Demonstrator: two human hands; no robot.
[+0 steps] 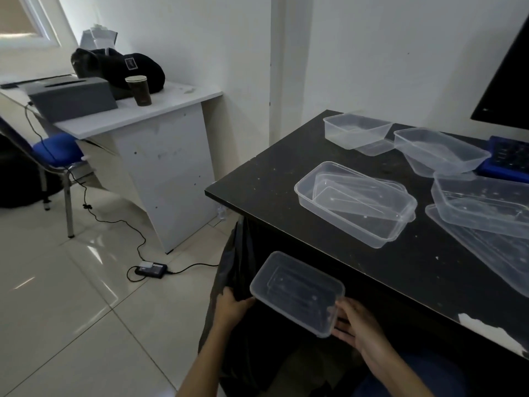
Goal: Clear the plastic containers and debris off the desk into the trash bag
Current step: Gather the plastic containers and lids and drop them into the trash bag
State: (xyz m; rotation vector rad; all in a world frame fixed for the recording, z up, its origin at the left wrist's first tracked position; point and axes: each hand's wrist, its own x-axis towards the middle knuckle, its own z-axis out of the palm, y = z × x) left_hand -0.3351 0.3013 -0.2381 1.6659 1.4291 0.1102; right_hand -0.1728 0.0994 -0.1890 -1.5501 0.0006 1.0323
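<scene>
Step in hand: one clear plastic container [297, 293] over the black trash bag [237, 253].
Right hand [357, 328] grip pinches its near end; left hand [232, 306] grip pinches the bag rim (mouth held wide). Next: release; remaining containers [355, 202] wait on the desk [274, 167].

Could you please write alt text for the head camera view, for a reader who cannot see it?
The right hand holds a clear plastic container over a black trash bag, whose edge the left hand grips. Four more clear containers and a flat lid sit on the black desk.
</scene>
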